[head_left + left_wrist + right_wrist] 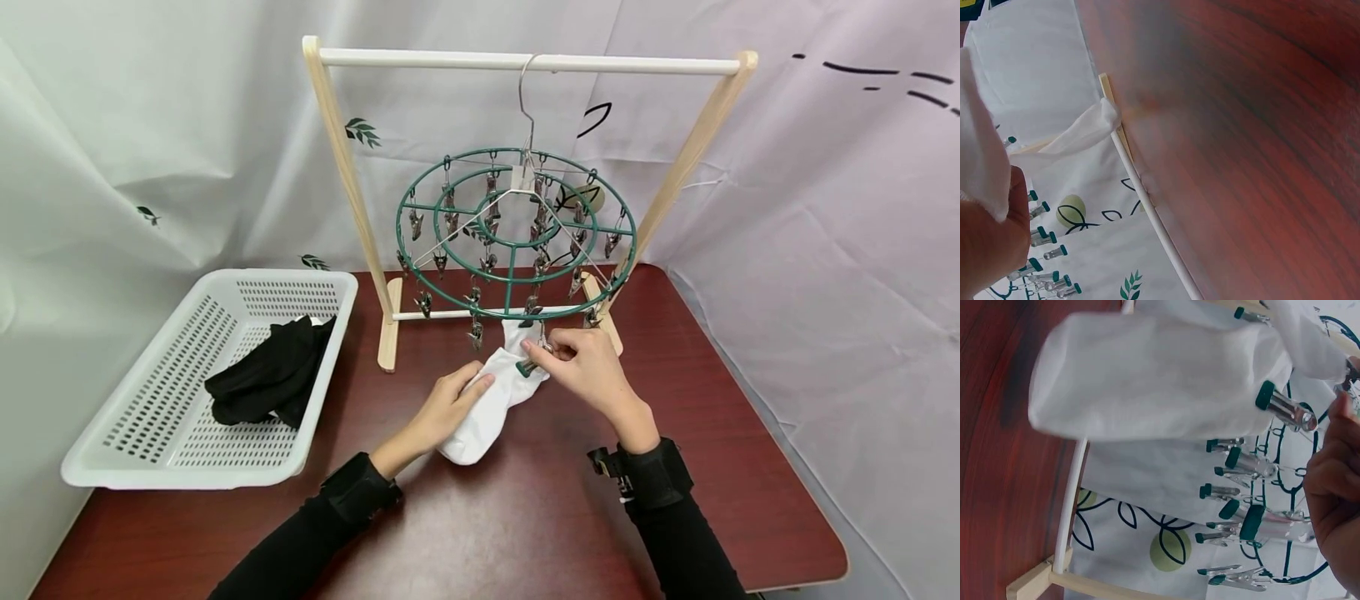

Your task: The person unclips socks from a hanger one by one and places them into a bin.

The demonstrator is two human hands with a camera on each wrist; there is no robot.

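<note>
My left hand point(448, 407) holds a white sock point(480, 423), thumb on top and the other fingers behind it. Its toe end slants down toward the table. With thumb and fingertips, my right hand point(596, 373) pinches a metal clip with green tips point(528, 367) at the sock's upper end. This clip hangs from a round green clip hanger point(512, 271). A second white piece of fabric point(517, 332) shows behind, below the hanger's rim. In the right wrist view, a clip point(1288, 412) overlaps the edge of a broad white sock point(1160, 378), beside my right hand point(1338, 481).
The hanger hooks over the white bar point(450, 59) of a wooden-sided rack. Several other clips dangle from its rings. At left, a white perforated basket point(90, 462) contains black cloth point(273, 375). Everything stands on a dark red table point(720, 433) before a patterned white curtain point(187, 125).
</note>
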